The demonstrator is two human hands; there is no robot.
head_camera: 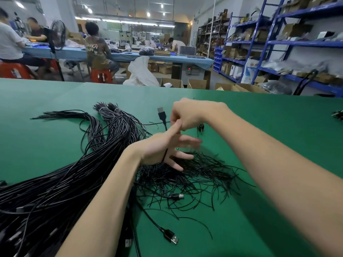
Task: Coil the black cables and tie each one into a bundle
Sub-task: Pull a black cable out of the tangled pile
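Observation:
My left hand [163,147] is spread above the green table, fingers straight and blurred, with a black cable [164,125] running across its palm and up past the raised forefinger. That cable ends in a USB plug [161,113] sticking up beyond my hands. My right hand [189,114] hovers just above the left with curled fingers pinching the cable near the forefinger. A small dark piece [200,127] hangs below the right wrist. A heap of thin black ties [194,175] lies under my hands. A thick pile of long black cables [61,186] sweeps across the left.
Loose cables with USB plugs [171,237] lie near the front edge of the green table [259,127]. A small dark bundle [337,115] sits at the far right. Cardboard boxes, blue shelving [289,43] and seated people at another bench [118,56] are beyond the table.

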